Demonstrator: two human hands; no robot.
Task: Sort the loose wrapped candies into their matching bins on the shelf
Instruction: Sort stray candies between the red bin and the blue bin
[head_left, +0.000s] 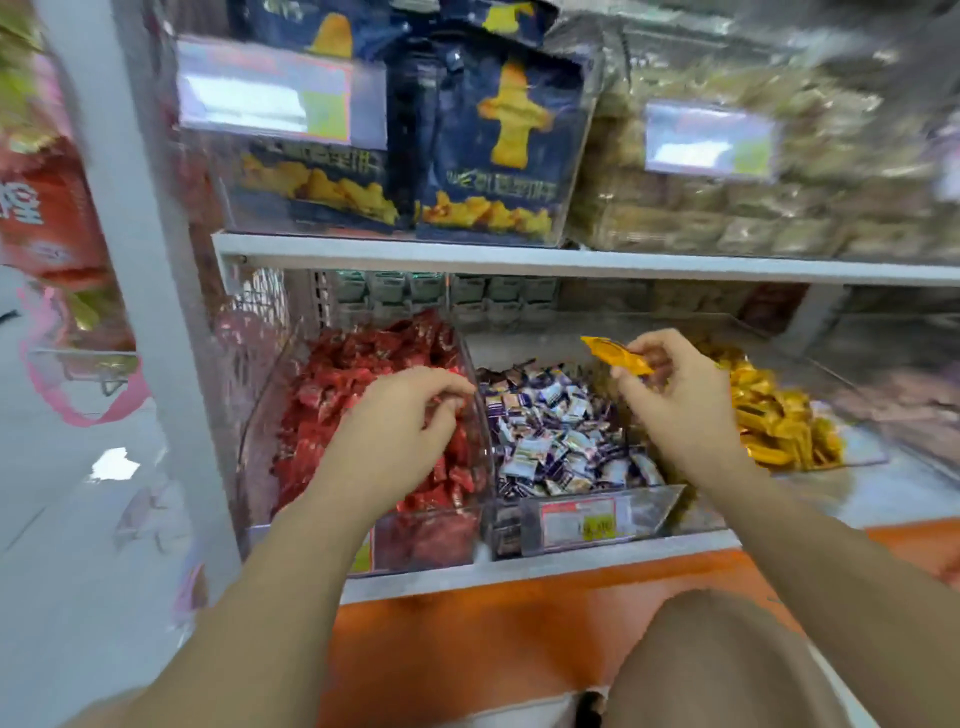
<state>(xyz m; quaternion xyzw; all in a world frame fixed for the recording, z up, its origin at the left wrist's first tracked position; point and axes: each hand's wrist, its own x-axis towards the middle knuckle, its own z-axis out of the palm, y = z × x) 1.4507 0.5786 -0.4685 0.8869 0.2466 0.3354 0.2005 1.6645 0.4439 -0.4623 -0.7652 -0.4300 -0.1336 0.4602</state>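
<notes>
The shelf (519, 564) is lined with bins of red candies (332, 410), purple-white candies (556, 431) and yellow candies (779, 421). Over the reds the left hand (400, 415) is curled; whether anything is held cannot be told. Above the middle bin a yellow wrapped candy (615, 356) is pinched in the right hand (675, 400) fingers (644, 345).

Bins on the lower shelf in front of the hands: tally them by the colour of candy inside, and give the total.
Red-candy bin: 1
Purple-and-white-candy bin: 1
Yellow-candy bin: 1
Total: 3
A further clear bin at the far right is too blurred to sort by colour, so it is left out.
</notes>
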